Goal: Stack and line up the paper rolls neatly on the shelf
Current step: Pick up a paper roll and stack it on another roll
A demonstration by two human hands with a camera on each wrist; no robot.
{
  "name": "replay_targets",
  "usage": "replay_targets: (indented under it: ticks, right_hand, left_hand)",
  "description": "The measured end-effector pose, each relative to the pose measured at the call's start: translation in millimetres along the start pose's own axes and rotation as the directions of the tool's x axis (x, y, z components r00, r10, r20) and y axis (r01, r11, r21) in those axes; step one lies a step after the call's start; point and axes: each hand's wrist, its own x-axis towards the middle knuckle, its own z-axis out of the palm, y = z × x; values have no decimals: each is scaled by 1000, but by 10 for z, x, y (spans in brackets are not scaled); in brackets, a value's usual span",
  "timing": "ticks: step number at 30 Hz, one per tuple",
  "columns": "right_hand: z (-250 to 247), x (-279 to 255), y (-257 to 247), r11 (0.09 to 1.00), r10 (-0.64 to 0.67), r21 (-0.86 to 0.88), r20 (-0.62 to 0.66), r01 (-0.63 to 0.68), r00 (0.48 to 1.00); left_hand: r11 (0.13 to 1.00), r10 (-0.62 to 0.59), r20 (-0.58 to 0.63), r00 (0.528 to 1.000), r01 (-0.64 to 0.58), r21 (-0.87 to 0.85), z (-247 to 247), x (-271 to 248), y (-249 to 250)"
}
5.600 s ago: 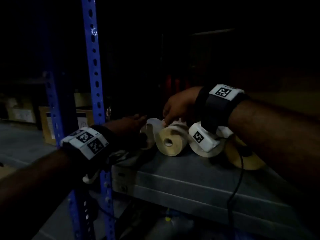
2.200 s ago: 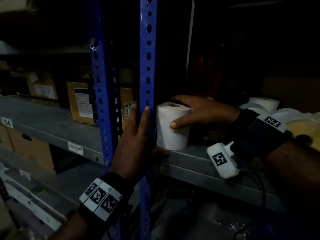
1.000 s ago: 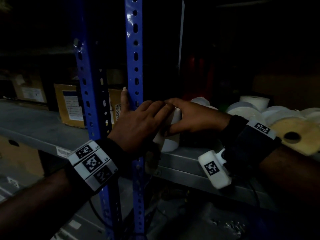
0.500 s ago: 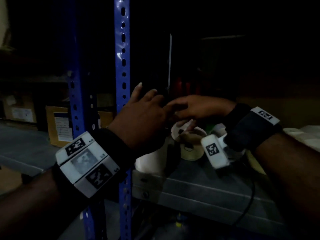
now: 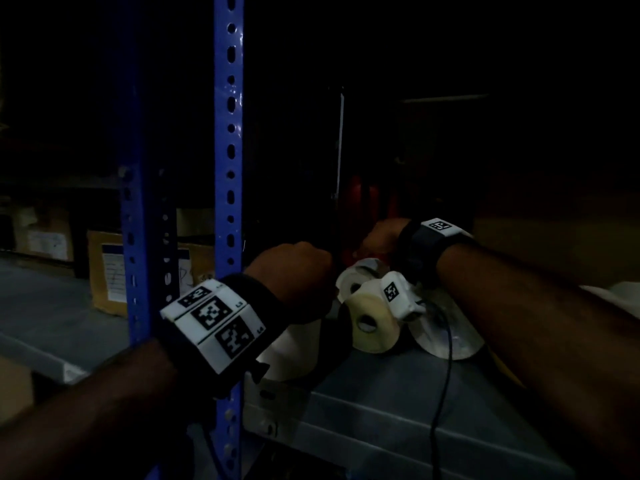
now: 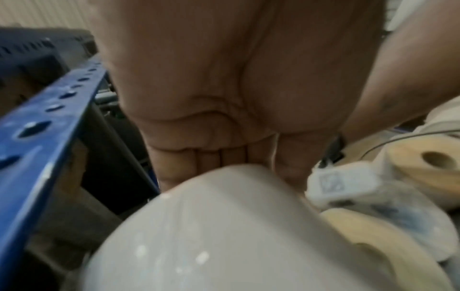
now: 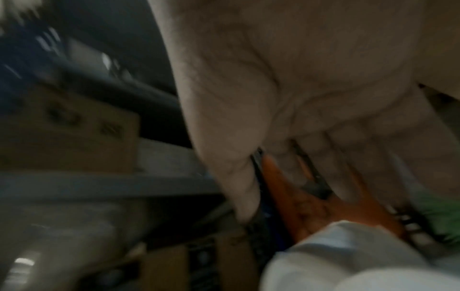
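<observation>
An upright white paper roll stands at the shelf's left front corner beside the blue post. My left hand hovers right over it. The left wrist view shows its fingers stretched straight past the top of the white roll. To the right lie a white roll and a cream roll on their sides. My right hand reaches to the back above them; its fingers are spread and hold nothing, with a white roll below.
The grey metal shelf has bare room at the front. More rolls lie further right. A black cable hangs from my right wrist. Something orange-red stands at the back. A cardboard box sits on the neighbouring rack.
A second ago both hands were on the upright white roll by the post. The right hand has since left it and reached back over the lying rolls; the left hand stays above it.
</observation>
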Motion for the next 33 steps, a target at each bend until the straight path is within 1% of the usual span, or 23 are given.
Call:
replay_targets:
  ticks: [4,5,7,8,10,12,15,18,20,21,23,24,25,26,27,29,31,32,33]
  right_hand:
    - [29,138,36,998,19,-68,167,-8,986]
    - [20,189,43,994,64,-100,229,-42,971]
    - [34,316,63,982,178,-132,373,-138,911]
    - [43,392,90,979,203,-106,420,-174,884]
    - [39,521,143,974,224,-98,492,-202,842]
    - [39,518,121,978,207,-141,515,-156,832]
    - [65,559,114,979,185,-166,464,-120,866]
    - [69,652,173,978,190,-172,462,-122,866]
    - [79,655,180,976,161,-202,400,-84,902]
    - [78,658,183,970,137,-235,344,-57,929]
    - [63,717,190,963,42,-270,212,17,976]
    - [38,740,196,965,-8,-259,157,50,988]
    - [-6,716,181,959,-65,-271,75,83,995]
    - [-58,684,152,944,-126,-311,-24,112,992]
    - [-119,630,116,924,-182,-359,-106,132,978]
    - [-267,438,1,897,-307,-387,-206,211,929]
    - [-393,276,-101,873,-419,-393,-297,290,858]
    - [-449,161,-147,861,-459,-397,-334,319,823]
    - [-494,77,-171,858,-479,-387,-366,337,798]
  left_hand:
    - [1000,-8,-66,998,7,-21,-37,-5,1]
    - [1000,-3,-76,997,2,-19,-48,-11,5]
    - [999,-7,-77,997,3,-47,-66,-15,4]
    - [998,-17,-70,997,13,-65,-76,-12,-3]
    - [996,-36,-66,997,31,-78,-80,12,-20]
    - [997,-36,-88,995,29,-77,-74,31,-35]
    - [998,-41,-104,994,35,-58,-42,22,-50]
    - [997,-42,-108,993,34,-68,-39,-2,-42]
    - [998,-31,-108,994,24,-61,-44,-15,-31]
    - [999,-24,-111,994,19,-48,-43,-22,-31]
    - [1000,-10,-128,992,6,-29,-37,-32,-31]
    - [1000,-6,-132,991,3,-29,-32,-40,-32]
    - [1000,-7,-130,991,3,-29,-31,-40,-30]
    - [1000,-5,-124,992,2,-28,-25,-35,-31]
    - [1000,-3,-116,993,0,-22,-21,-28,-33]
    - [1000,-9,-118,993,7,-21,-6,-18,-38]
    - [1000,-11,-154,988,7,-26,13,-18,-44]
    - [999,-18,-172,985,13,-30,19,-21,-53]
    - [998,-44,-190,981,33,-61,25,-19,-74]
